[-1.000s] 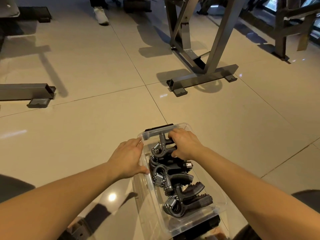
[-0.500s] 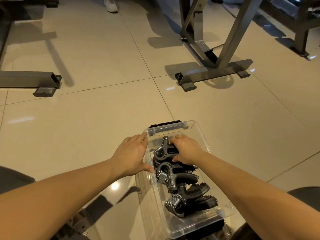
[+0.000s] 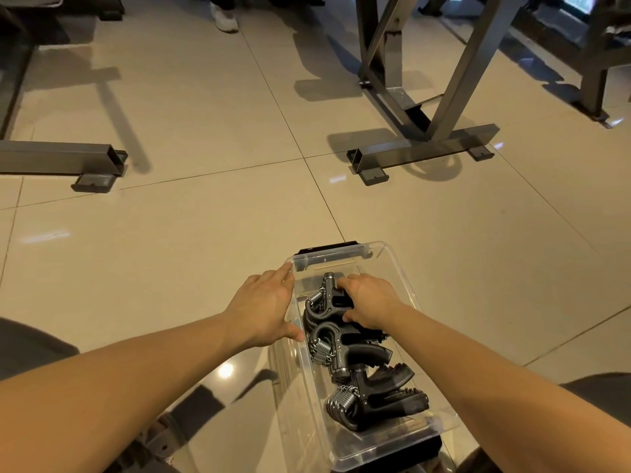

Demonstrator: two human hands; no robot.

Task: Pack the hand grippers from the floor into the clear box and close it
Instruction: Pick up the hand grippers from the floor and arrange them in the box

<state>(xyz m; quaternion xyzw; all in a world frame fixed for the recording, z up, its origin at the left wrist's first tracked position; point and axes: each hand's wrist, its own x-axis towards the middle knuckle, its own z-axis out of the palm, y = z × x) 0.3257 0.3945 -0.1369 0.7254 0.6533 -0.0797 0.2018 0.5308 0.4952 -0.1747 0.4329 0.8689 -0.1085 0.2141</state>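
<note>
The clear box [image 3: 403,268] lies open on the tiled floor in front of me, with black clips at its far and near ends. Several black hand grippers with steel coil springs [image 3: 362,373] are stacked inside it. My right hand [image 3: 367,300] is inside the box, its fingers closed over the farthest hand gripper [image 3: 329,295]. My left hand [image 3: 264,310] rests flat against the box's left wall, fingers spread along the rim, thumb hooked on the edge.
A grey metal equipment frame [image 3: 420,150] stands on the floor ahead to the right. Another steel base bar [image 3: 65,158] lies at the left. A person's white shoe [image 3: 223,18] shows at the top. My knees frame the lower corners.
My right hand has pushed the far hand gripper slightly deeper into the box. The left hand slid forward along the left wall. The view tilted a little.
</note>
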